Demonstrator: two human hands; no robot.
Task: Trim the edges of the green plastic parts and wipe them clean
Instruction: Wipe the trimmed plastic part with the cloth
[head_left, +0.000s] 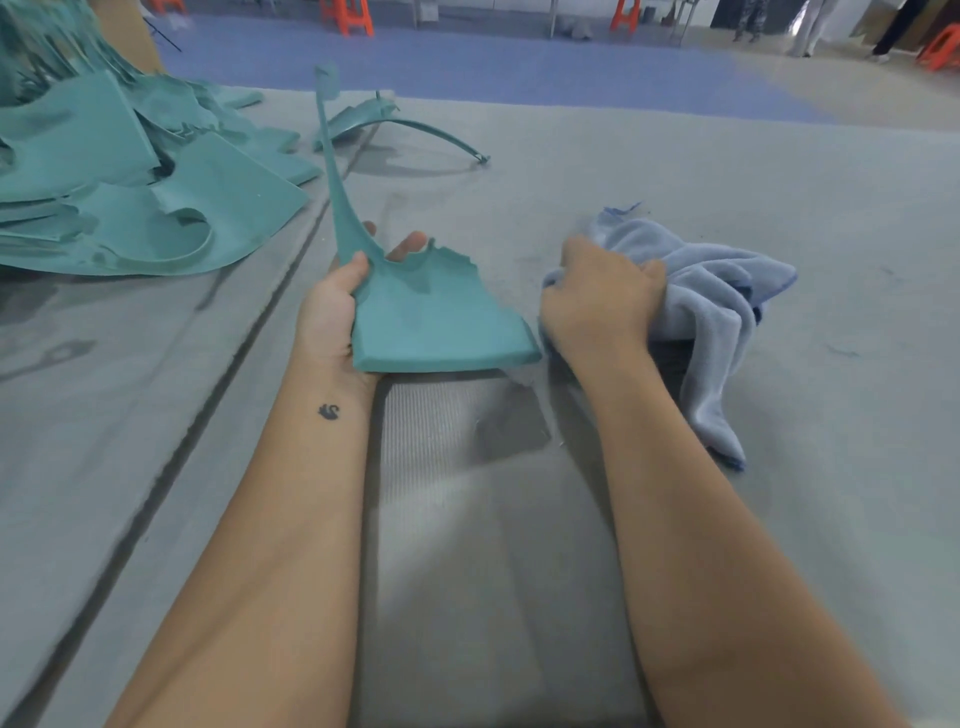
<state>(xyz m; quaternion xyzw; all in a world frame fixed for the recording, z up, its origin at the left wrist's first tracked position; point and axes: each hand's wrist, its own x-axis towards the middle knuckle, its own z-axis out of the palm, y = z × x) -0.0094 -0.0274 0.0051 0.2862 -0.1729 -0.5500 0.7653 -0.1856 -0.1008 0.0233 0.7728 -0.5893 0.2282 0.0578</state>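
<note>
Near the desk's (675, 171) middle, the left grip (332, 312) clasps a green plastic part (436, 317) by its left edge — its thin arm rising upward — while the right grip (597, 296) bunches a blue cloth (717, 312).

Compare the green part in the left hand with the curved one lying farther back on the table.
The held part is gripped by the left hand, its thin arm pointing up; the far part lies loose on the table, untouched. The held one shows a broad flat panel; the far one arches as a thin strip. Both are teal-green plastic.
</note>
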